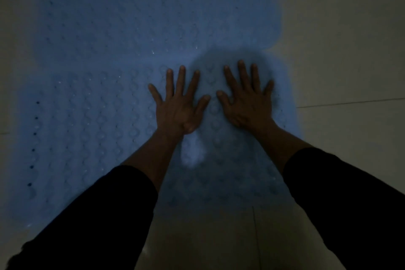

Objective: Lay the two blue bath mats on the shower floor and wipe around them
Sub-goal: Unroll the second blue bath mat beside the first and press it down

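Both hands press flat on the near mat (92,129), fingers spread wide, holding nothing: left hand (179,105) beside right hand (247,103). The far mat (153,17) lies just beyond, both on the pale tiled floor (341,61).

A pale tiled floor (339,68), crossed by thin grout lines, is seen in dim light. Two blue bath mats are laid flat on it: the nearer mat (87,138) and the farther mat (153,11), edges meeting.
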Available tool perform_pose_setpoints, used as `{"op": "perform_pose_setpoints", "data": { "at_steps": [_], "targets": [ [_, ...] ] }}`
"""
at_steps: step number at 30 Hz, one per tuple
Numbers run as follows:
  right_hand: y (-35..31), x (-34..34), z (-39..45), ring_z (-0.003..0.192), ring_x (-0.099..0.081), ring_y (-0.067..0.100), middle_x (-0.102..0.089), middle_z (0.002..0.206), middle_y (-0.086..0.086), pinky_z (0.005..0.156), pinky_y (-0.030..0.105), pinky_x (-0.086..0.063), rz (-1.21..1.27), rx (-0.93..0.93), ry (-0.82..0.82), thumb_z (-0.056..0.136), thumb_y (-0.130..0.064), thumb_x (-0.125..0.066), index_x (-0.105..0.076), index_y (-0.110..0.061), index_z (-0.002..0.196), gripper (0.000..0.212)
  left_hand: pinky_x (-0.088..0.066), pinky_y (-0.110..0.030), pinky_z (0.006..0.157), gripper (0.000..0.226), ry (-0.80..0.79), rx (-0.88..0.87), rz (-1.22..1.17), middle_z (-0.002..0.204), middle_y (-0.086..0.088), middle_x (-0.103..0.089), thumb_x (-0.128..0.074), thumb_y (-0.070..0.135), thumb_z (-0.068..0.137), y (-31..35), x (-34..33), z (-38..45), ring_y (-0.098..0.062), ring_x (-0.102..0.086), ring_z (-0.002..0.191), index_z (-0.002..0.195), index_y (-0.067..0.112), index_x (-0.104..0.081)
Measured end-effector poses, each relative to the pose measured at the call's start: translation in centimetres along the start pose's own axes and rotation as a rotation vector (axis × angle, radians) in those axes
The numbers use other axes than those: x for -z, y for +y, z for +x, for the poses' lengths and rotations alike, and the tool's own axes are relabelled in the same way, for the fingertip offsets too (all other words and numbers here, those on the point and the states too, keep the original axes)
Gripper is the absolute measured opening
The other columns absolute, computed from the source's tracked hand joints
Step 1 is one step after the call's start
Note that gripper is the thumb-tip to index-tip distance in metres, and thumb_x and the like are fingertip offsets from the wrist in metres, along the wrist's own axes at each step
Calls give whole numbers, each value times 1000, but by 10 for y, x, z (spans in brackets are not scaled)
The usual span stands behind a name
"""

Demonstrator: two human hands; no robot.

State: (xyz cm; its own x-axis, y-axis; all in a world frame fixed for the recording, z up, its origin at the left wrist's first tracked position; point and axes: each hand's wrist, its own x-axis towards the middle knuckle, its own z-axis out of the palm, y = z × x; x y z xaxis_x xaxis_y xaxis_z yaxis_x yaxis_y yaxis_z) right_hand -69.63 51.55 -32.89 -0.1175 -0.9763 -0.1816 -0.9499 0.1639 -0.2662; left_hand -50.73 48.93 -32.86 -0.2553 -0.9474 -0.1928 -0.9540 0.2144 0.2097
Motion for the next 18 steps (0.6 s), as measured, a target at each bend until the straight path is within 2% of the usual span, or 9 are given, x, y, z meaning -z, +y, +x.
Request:
{"op": "perform_pose_setpoints", "data": {
  "at_steps": [3,8,11,15,18],
  "targets": [
    [2,0,-40,151,11,24,8,164,-7,116,66,1,30,-41,12,92,-69,-25,1,-45,152,69,8,-71,114,69,16,38,-27,167,2,8,-20,67,97,5,-3,-50,-26,14,153,156,38,1],
    [13,-14,-133,151,12,24,9,164,-7,117,65,0,-23,-35,2,92,-68,-29,2,-45,152,72,10,-70,115,71,-9,60,38,167,3,11,-20,71,94,4,-22,-139,-26,16,153,155,42,4],
    [21,-22,-149,152,6,24,1,165,-6,115,66,-8,-66,-20,6,92,-68,-30,-2,-44,153,71,5,-69,116,71,-3,83,39,167,3,6,-21,72,94,3,-28,-147,-25,12,153,155,44,2],
    [20,-21,-150,152,7,25,4,165,-6,115,67,-8,-81,-28,-7,93,-68,-30,1,-43,153,72,2,-71,115,72,-6,71,54,167,3,6,-23,72,94,3,-27,-149,-25,12,153,155,42,3],
    [18,-18,-153,152,7,25,3,165,-6,114,68,-8,-82,-22,-6,93,-67,-32,-1,-41,153,72,-3,-72,113,70,54,74,102,167,1,-4,-25,71,95,4,-26,-152,-27,3,154,156,40,-9]
  ]
}}
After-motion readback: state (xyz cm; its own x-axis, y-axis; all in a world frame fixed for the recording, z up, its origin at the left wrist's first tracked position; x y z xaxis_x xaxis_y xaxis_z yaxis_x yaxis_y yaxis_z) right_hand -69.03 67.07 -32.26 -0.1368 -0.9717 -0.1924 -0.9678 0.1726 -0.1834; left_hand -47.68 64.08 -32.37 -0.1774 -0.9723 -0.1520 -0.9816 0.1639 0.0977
